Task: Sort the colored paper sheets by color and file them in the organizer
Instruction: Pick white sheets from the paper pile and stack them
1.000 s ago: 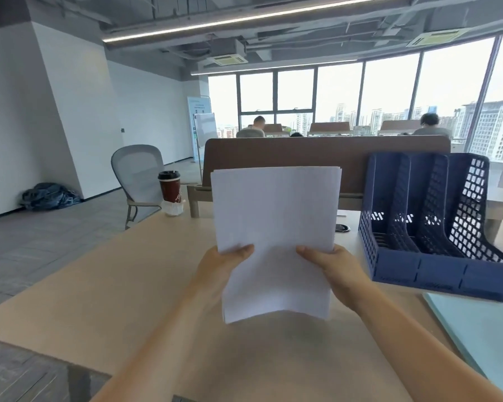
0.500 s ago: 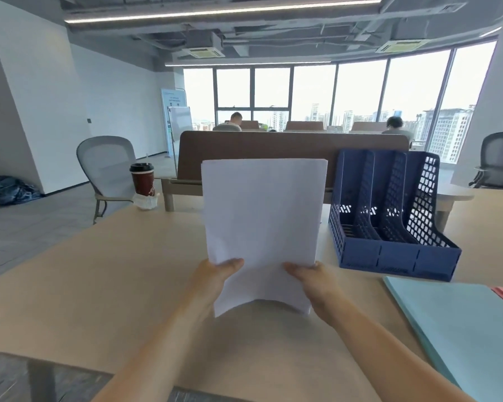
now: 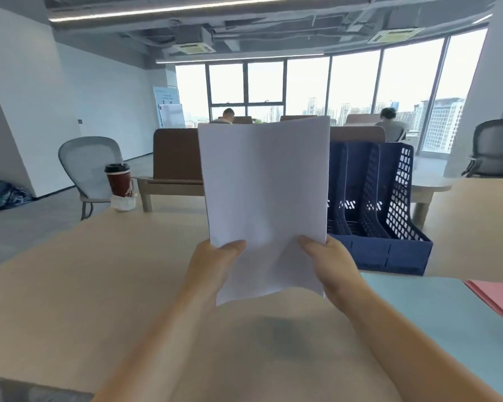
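Note:
A stack of white paper sheets (image 3: pixel 265 192) stands upright above the table, held at its lower corners. My left hand (image 3: pixel 212 262) grips the lower left edge, thumb on the front. My right hand (image 3: pixel 328 262) grips the lower right edge the same way. The blue plastic organizer (image 3: pixel 389 250) with three upright slots stands just behind and to the right of the sheets, which hide its left part. A light blue stack of paper (image 3: pixel 436 311) lies flat on the table at the right. Beside it lies a pink stack (image 3: pixel 500 297), cut off by the frame edge.
The wooden table (image 3: pixel 84 285) stretches left. A dark red coffee cup (image 3: pixel 119 181) stands at its far left edge, a grey chair (image 3: pixel 84 161) behind it. A brown desk divider (image 3: pixel 174 155) and two seated people lie beyond. A black chair (image 3: pixel 497 149) is at right.
The view has swung right and the sheets have risen slightly and moved toward the organizer, now overlapping its left side. The pink stack has come into view. Both hands keep their grip.

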